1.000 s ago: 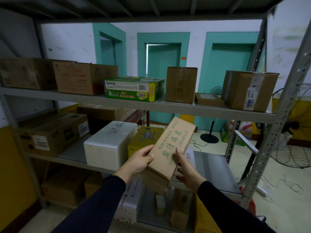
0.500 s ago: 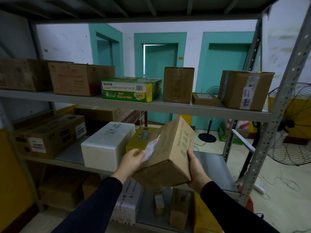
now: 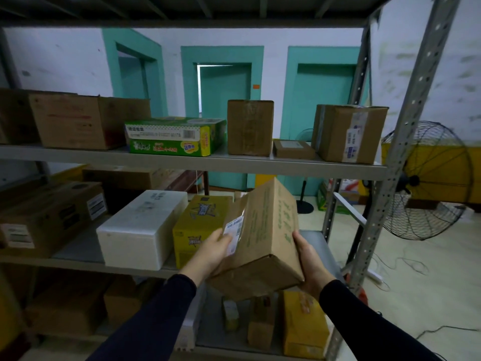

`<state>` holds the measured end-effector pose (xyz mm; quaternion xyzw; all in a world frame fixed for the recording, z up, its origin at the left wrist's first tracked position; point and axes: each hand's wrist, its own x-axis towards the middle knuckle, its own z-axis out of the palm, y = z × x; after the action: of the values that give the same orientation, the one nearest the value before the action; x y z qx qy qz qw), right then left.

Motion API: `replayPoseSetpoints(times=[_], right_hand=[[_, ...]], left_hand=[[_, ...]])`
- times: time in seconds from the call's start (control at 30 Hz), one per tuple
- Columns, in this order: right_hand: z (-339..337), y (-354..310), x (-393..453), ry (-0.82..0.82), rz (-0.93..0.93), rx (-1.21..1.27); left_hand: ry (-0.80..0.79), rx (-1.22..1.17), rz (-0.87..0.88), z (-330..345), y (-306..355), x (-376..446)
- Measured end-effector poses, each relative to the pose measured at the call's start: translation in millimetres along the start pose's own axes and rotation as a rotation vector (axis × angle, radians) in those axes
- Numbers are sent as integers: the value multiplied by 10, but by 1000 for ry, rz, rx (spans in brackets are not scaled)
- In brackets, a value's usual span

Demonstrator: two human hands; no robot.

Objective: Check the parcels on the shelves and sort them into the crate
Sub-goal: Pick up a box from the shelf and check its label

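I hold a brown cardboard parcel [image 3: 263,238] with green print in front of the middle shelf [image 3: 78,252], tilted with one end toward me. A white shipping label [image 3: 234,234] shows on its left face. My left hand [image 3: 212,252] grips the left side, thumb on the label. My right hand [image 3: 311,261] cups the right lower edge. No crate is in view.
A white foam box [image 3: 140,227] and a yellow carton [image 3: 197,227] sit on the middle shelf just left of the parcel. The upper shelf [image 3: 234,162] carries a green box [image 3: 174,136] and brown cartons. Small boxes stand on the bottom shelf. A floor fan [image 3: 426,181] stands at right.
The parcel has been turned in my hands from its broad printed face to show the labelled side and an end. My hands shifted to its sides; it sits slightly lower.
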<state>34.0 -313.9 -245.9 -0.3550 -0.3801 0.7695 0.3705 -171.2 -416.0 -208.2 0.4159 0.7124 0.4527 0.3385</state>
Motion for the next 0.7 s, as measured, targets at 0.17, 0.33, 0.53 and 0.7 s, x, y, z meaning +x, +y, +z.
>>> replayPoseSetpoints(times=[0.17, 0.33, 0.53, 0.7], right_hand=[[193, -57, -38, -50, -46, -70], [305, -169, -7, -106, -219, -279], [458, -141, 7, -158, -290, -386], [489, -101, -52, -182, -202, -256]], left_hand=[[-37, -126, 85, 197, 225, 29], [-157, -719, -67, 228, 366, -191], [-152, -869, -148, 236, 328, -258], [-138, -894, -184, 204, 308, -264]])
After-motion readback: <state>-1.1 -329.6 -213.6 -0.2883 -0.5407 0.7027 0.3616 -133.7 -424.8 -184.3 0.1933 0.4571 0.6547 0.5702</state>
